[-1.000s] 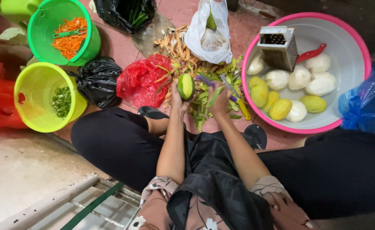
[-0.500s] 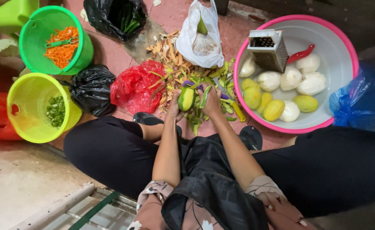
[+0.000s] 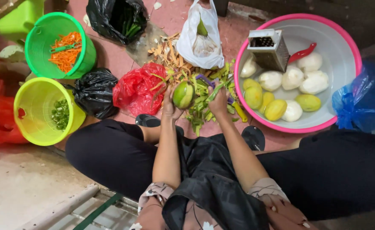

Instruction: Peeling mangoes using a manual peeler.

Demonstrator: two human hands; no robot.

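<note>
My left hand grips a green mango, held upright over a heap of green and orange peelings on the floor. My right hand is closed around a purple-handled peeler whose tip lies against the mango's right side. A strip of green peel hangs by the peeler. Both forearms reach forward from my lap, which a black plastic apron covers.
A pink-rimmed basin on the right holds peeled and unpeeled mangoes, a metal box grater and a red utensil. Left: green bucket of carrot shreds, yellow-green bucket of chopped greens. Black, red, white and blue bags lie around.
The camera has shifted slightly, so everything sits lower in view. Both hands stay on the mango and peeler, with the mango turned a little in my left hand.
</note>
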